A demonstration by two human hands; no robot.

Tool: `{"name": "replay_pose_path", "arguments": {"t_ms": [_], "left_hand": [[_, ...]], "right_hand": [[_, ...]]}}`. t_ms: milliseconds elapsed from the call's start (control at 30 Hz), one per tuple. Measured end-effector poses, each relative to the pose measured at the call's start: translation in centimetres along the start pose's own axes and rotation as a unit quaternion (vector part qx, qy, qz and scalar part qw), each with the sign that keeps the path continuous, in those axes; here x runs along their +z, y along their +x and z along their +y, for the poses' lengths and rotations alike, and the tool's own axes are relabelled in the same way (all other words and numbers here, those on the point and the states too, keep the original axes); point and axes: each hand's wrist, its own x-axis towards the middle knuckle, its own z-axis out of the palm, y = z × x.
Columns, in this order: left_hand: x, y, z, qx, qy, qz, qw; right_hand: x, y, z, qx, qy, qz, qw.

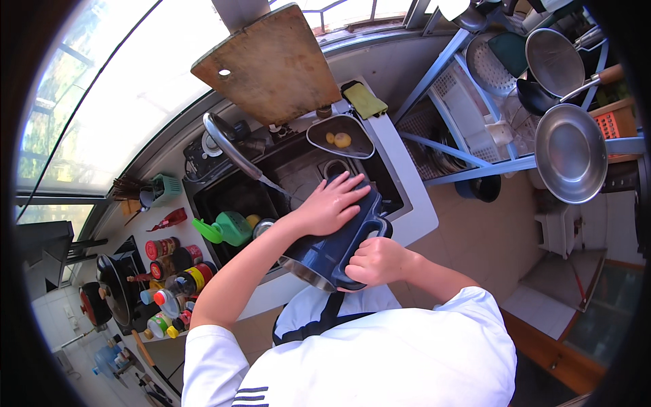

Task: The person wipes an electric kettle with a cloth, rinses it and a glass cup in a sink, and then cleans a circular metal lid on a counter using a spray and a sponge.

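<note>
A dark blue jug-like vessel with a steel base (305, 273), probably a kettle, is tilted on its side over the front of the sink (407, 203). My right hand (374, 262) is wrapped around its handle. Across the upper side of the body lies my left hand (335, 203), palm down with fingers spread. Water runs from the curved metal faucet (231, 145) into the sink, just beyond my left wrist. The vessel's far end, partly covered by my left hand, points into the basin; its opening is not visible.
A strainer basket (363, 151) with yellow pieces of food sits at the sink's back corner. A wooden cutting board (269, 66) stands behind. Left are a green bottle (233, 229) and several seasoning jars (163, 248). A blue rack (447, 155) with pans stands right.
</note>
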Motion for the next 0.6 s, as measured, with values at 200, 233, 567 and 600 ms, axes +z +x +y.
{"name": "replay_pose_path", "arguments": {"t_ms": [200,233,567,600], "left_hand": [[0.1,-3.5,1.6,-0.025,-0.082,-0.041,0.995],[-0.1,-4.2,3.5,0.044,0.01,-0.072,0.996],[1.3,-3.7,1.7,0.038,-0.043,0.001,0.998],[0.9,-5.1,2.8,0.021,-0.034,-0.016,0.999]], "right_hand": [[-0.5,-0.8,-0.6,0.022,0.036,0.013,0.999],[0.0,-0.8,-0.9,0.014,0.038,0.02,0.999],[1.0,-0.3,-0.6,-0.012,0.056,0.008,0.998],[1.1,-0.2,-0.8,-0.011,0.068,0.01,0.998]]}}
